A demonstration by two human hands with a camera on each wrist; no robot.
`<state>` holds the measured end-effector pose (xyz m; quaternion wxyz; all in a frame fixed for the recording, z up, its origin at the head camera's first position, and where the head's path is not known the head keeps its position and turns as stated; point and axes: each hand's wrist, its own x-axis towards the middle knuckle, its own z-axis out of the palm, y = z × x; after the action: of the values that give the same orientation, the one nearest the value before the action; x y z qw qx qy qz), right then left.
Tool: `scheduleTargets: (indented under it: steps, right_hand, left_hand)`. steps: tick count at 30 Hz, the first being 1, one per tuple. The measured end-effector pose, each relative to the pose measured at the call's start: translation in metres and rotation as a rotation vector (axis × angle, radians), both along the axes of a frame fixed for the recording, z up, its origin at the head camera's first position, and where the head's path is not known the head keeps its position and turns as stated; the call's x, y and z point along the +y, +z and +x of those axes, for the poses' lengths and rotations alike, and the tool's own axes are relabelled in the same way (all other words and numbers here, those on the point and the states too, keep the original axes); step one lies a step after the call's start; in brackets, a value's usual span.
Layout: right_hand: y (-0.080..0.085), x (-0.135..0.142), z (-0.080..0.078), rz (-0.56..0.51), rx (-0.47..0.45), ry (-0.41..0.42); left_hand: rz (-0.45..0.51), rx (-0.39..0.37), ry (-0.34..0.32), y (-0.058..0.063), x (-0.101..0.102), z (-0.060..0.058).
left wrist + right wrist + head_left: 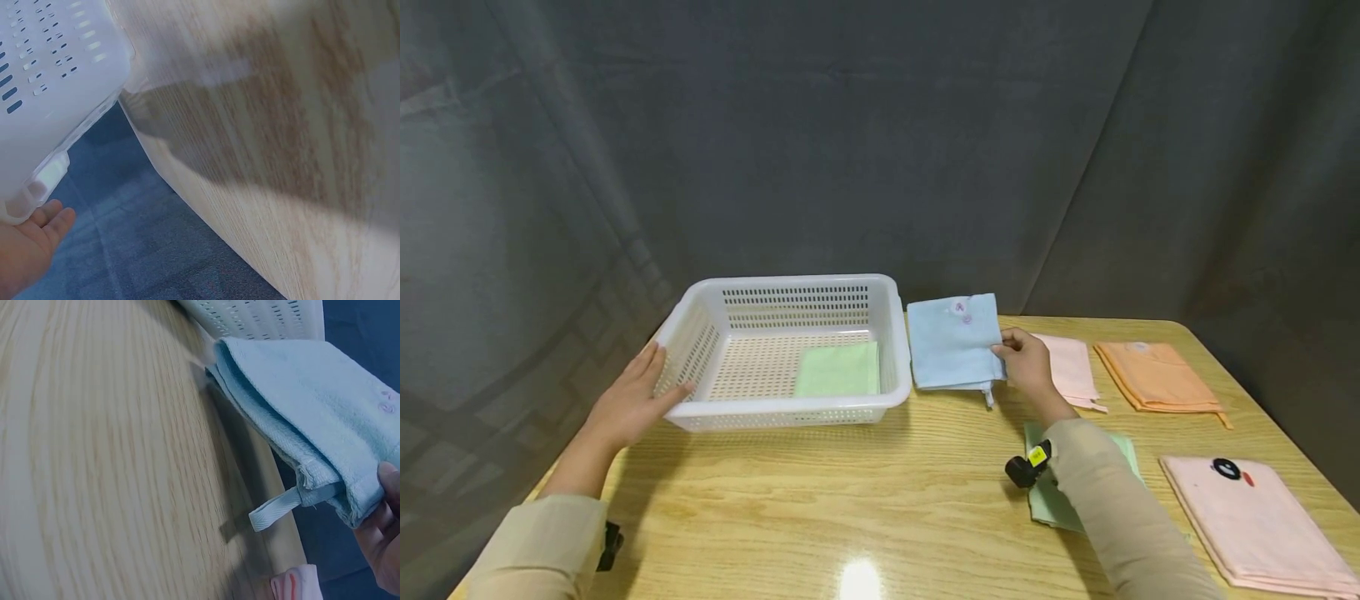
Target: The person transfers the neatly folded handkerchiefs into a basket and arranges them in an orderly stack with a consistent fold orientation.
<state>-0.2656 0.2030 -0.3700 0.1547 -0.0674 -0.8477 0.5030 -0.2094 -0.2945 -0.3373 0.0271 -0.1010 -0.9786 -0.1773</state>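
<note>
My right hand [1028,367] pinches the right edge of a folded light blue towel [951,346], thumb on top. The towel hangs just right of the white plastic basket [895,358], raised off the table, its hanging loop [275,509] dangling. Two small purple marks show near its upper edge. At the basket's left end, my left hand [631,400] rests against the rim with its fingers extended; the left wrist view shows fingertips [59,222] beside the rim. A folded light green towel [837,371] lies flat in the basket's right half.
Right of the basket, a small pink towel [1067,367], an orange towel [1157,377], a green towel [1052,500] partly under my right forearm, and a larger pink towel [1262,525] lie on the wooden table [820,500]. A dark grey curtain [850,150] hangs behind.
</note>
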Motion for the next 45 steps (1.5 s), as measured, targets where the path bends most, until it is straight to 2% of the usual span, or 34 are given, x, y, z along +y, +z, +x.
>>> scheduleTargets:
  steps: [12,21,25,30,37,45]
  right_hand:
    - [0.005,0.004,0.005,-0.061,0.025,0.004]
    - [0.011,0.004,0.006,-0.026,0.025,0.033]
    - [0.016,0.003,0.007,-0.026,0.055,0.029]
    - [0.023,0.000,0.011,-0.058,0.128,0.027]
    - [0.027,0.002,0.007,-0.106,0.104,0.020]
    - [0.038,0.001,0.014,-0.191,0.151,0.037]
  left_hand:
    - [0.002,-0.005,-0.005,-0.001,-0.001,0.000]
    - [-0.001,-0.010,-0.010,0.000,-0.002,0.000]
    - [-0.002,-0.011,-0.011,0.000,-0.002,0.000]
    - [-0.002,-0.010,-0.014,0.000,-0.001,0.000]
    - [-0.004,-0.010,-0.008,0.000,-0.002,0.000]
    - [-0.005,-0.008,-0.005,0.001,0.000,0.000]
